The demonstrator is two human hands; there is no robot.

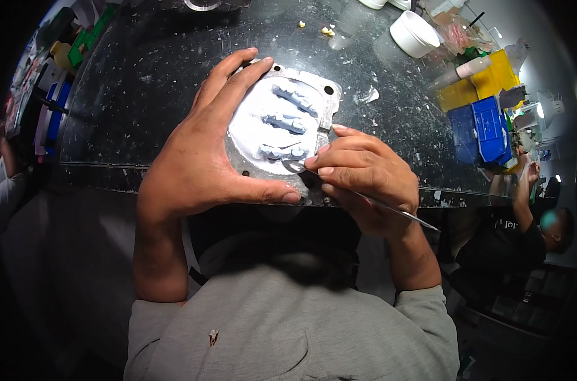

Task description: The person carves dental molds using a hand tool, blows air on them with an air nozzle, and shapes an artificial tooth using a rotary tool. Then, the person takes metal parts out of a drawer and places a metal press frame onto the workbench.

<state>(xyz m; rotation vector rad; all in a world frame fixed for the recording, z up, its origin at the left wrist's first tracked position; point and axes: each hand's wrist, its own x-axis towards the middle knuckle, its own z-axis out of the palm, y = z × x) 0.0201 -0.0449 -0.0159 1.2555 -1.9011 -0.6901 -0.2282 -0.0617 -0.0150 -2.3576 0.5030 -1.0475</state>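
Observation:
A metal dental flask (pixel 329 105) filled with white plaster (pixel 245 135) is at the near edge of the workbench. Three short rows of blue-grey tooth models, a far row (pixel 293 99), a middle row (pixel 287 122) and a near row (pixel 284 152), stand out of the plaster. Round the flask's left side my left hand (pixel 196 152) is wrapped, fingers on the far rim and thumb along the near rim. My right hand (pixel 371 174) pinches a thin metal carving tool (pixel 406 213). Its tip meets the plaster's right edge, beside the near row.
The black workbench (pixel 136 120) is scuffed and speckled white. Small yellowish pieces (pixel 327 31) lie beyond the flask. A white tub (pixel 415 34), a yellow bin (pixel 501 70) and a blue bin (pixel 490 130) stand at right. Another person (pixel 514 235) sits at far right.

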